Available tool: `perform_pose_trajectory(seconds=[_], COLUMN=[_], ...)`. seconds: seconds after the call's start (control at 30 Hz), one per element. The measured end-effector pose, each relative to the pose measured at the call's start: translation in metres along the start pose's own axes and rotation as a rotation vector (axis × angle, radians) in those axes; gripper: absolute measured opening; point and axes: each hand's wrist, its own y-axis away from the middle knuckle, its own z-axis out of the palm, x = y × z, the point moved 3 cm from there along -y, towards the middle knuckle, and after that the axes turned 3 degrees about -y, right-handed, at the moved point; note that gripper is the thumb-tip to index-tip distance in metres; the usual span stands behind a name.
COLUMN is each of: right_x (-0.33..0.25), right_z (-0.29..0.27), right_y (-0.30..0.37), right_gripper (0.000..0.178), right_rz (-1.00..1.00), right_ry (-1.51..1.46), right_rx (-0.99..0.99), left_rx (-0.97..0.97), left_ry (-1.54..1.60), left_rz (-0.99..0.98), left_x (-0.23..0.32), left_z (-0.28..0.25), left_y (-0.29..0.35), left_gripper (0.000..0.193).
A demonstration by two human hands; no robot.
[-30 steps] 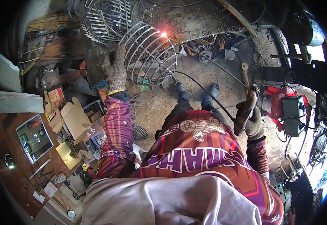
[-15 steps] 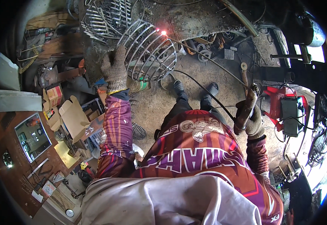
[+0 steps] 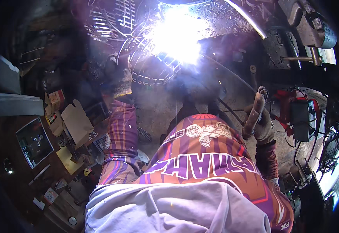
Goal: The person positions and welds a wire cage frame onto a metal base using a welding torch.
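Note:
A blinding white welding arc (image 3: 179,37) burns at the upper side of a round cage of metal rods (image 3: 148,80), hiding much of it. My gloved left hand (image 3: 122,79) is at the cage's left rim, its fingers closed on the rods but dim in the glare. My gloved right hand (image 3: 264,126) is wrapped round a welding electrode holder (image 3: 254,116). From the holder's jaws a thin electrode rod (image 3: 231,72) slants up and left into the arc. A black cable (image 3: 231,112) runs by the holder.
The metal workbench (image 3: 239,17) carries slatted metal pieces (image 3: 111,19) and a long curved bar (image 3: 247,18). Open cardboard boxes (image 3: 76,122) stand at left beside a brown board (image 3: 6,143) with tools. A red-framed machine (image 3: 303,116) stands at right. My feet are below the bench, darkened.
The small glowing spot on the cage has flared into a bright arc with smoke, and the surroundings look darker. Both hands stay nearly in place.

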Motion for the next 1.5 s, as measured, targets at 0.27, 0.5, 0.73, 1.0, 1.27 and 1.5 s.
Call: perform_pose_trajectory(seconds=[0.27, 0.5, 0.73, 1.0, 1.27, 1.5], right_x=[-0.014, -0.006, -0.012, -0.019, -0.014, -0.008], right_z=[0.008, 0.007, 0.015, 0.008, 0.008, 0.004], right_y=[-0.002, -0.003, -0.003, -0.002, -0.004, -0.004], right_gripper=[0.023, 0.03, 0.024, 0.025, 0.03, 0.033], right_rz=[0.056, -0.032, -0.062, 0.025, -0.046, -0.028], right_ry=[0.017, 0.029, -0.019, -0.05, 0.062, 0.045], right_rx=[0.067, 0.087, 0.088, 0.105, 0.064, 0.009], left_rx=[0.006, 0.011, 0.011, 0.022, 0.007, 0.008], left_ry=[-0.209, -0.012, 0.07, 0.104, 0.221, 0.305], left_rz=[0.193, 0.012, -0.016, -0.003, -0.076, -0.202], left_x=[-0.01, -0.001, 0.013, 0.022, 0.028, 0.023], left_z=[0.001, 0.002, -0.002, -0.009, -0.004, -0.002], left_y=[-0.001, -0.002, -0.003, -0.001, -0.002, -0.004], left_gripper=[0.022, 0.023, 0.025, 0.027, 0.033, 0.036])
